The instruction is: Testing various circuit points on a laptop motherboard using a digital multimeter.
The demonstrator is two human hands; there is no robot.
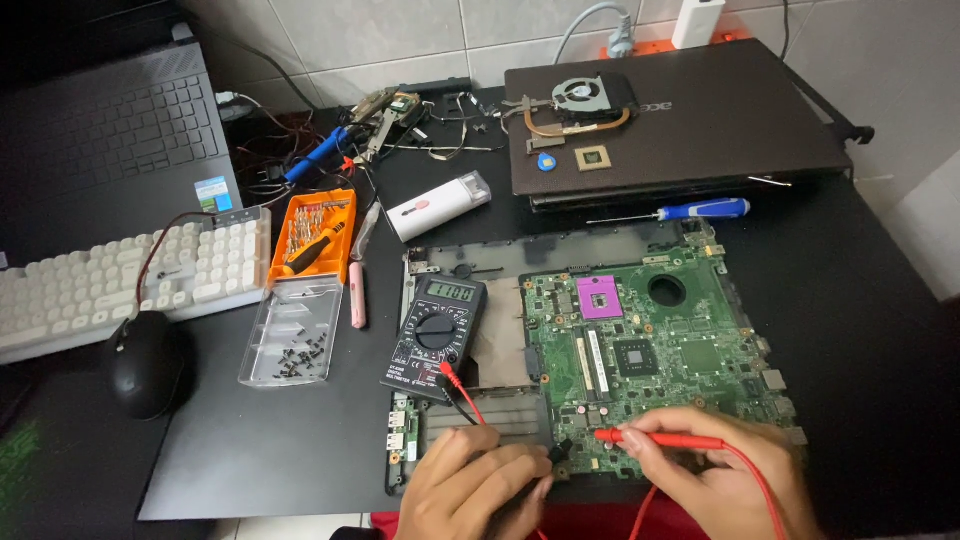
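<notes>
A green laptop motherboard [660,340] lies on the black desk in front of me. My right hand [715,478] holds a red multimeter probe [655,438] with its tip on the board's lower edge. My left hand [470,490] grips a black probe [560,450], its tip touching the board close to the red one. A black digital multimeter [435,335] sits left of the board, its red and black leads running down to my hands.
A closed dark laptop [690,120] with a cooling fan and heat pipe [585,100] on it stands at the back. A blue screwdriver [700,210], orange bit set [315,235], clear screw tray [290,335], white keyboard [130,275] and black mouse [145,362] lie around.
</notes>
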